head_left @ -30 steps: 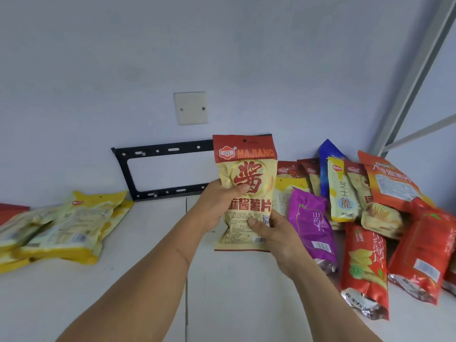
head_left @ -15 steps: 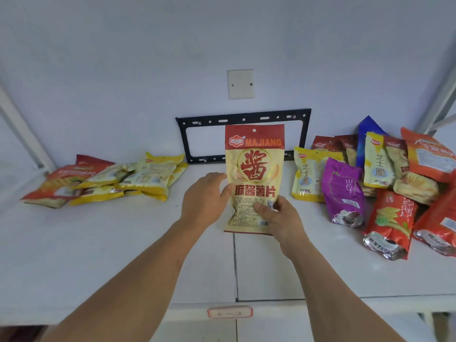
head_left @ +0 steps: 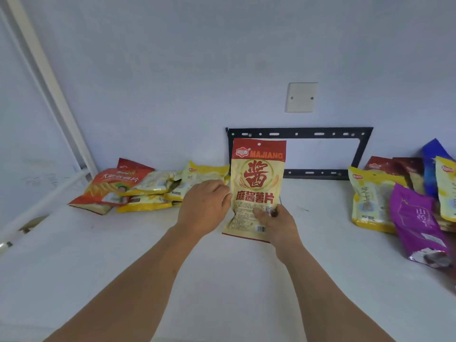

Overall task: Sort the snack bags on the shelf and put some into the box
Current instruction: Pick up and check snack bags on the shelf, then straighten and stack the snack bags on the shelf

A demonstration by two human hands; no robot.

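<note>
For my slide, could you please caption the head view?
Right hand holds a MAJIANG bag upright over the shelf.

Both forearms are bare to the frame edge, apparently sleeveless, and the hands (head_left: 246, 213) ungloved.

Pale wall (head_left: 172, 70) rising behind a white shelf surface (head_left: 222, 280); a blank cover plate (head_left: 301, 97) sitting above a black metal bracket (head_left: 299, 133); a white frame post (head_left: 47, 80) slanting at far left.
</note>
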